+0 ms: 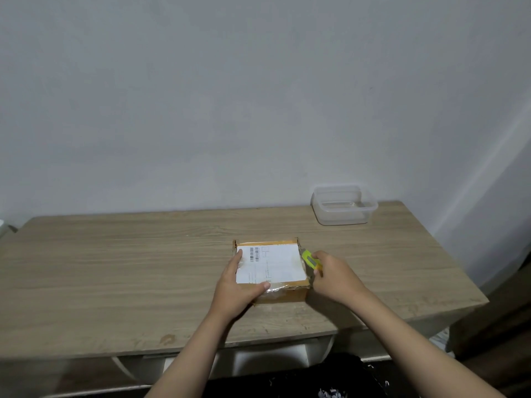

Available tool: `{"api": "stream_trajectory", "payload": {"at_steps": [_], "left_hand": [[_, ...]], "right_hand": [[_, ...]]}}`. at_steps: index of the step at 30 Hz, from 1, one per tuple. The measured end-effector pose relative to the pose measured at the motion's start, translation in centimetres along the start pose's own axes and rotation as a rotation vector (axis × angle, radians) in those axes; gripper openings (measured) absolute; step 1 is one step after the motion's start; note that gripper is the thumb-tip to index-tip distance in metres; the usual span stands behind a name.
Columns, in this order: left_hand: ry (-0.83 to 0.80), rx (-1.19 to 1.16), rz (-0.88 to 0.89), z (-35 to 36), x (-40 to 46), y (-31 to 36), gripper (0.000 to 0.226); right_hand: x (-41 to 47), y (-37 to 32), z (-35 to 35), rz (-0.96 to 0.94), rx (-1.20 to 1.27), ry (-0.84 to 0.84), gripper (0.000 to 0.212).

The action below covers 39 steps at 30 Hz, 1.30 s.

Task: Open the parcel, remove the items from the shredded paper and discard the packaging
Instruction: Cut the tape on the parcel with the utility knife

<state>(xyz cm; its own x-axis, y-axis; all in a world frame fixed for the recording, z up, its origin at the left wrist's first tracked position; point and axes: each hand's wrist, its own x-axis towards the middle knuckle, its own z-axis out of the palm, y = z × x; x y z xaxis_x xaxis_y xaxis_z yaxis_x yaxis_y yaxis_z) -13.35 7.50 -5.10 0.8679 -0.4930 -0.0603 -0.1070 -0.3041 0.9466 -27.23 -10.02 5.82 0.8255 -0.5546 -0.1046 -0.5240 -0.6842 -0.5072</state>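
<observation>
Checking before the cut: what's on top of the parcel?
A white shipping label covers most of the parcel top; the left hand rests on its near-left corner. The contents are hidden, since it is still closed.

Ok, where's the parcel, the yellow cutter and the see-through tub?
parcel (275, 265), head view, on the white shipping label on its top.
yellow cutter (311, 260), head view, on its yellow body beside the parcel's right edge.
clear plastic tub (343, 216), head view, on its near wall.
</observation>
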Motion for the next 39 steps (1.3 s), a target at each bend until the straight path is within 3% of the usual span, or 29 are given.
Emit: {"api": "stream_trajectory", "payload": {"at_steps": [13, 25, 39], "left_hand": [[0.041, -0.009, 0.005, 0.3, -0.3, 0.5, 0.111], [0.046, -0.005, -0.001, 0.4, -0.5, 0.7, 0.113], [0.074, 0.024, 0.018, 0.5, -0.6, 1.2, 0.105]], "right_hand": [[-0.3, -1.8, -2.6, 0.032, -0.076, -0.134, 0.032], [-1.1, -2.3, 1.2, 0.024, -0.042, 0.02, 0.029], [-1.5, -1.7, -2.1, 0.045, -0.071, -0.191, 0.034]]}}
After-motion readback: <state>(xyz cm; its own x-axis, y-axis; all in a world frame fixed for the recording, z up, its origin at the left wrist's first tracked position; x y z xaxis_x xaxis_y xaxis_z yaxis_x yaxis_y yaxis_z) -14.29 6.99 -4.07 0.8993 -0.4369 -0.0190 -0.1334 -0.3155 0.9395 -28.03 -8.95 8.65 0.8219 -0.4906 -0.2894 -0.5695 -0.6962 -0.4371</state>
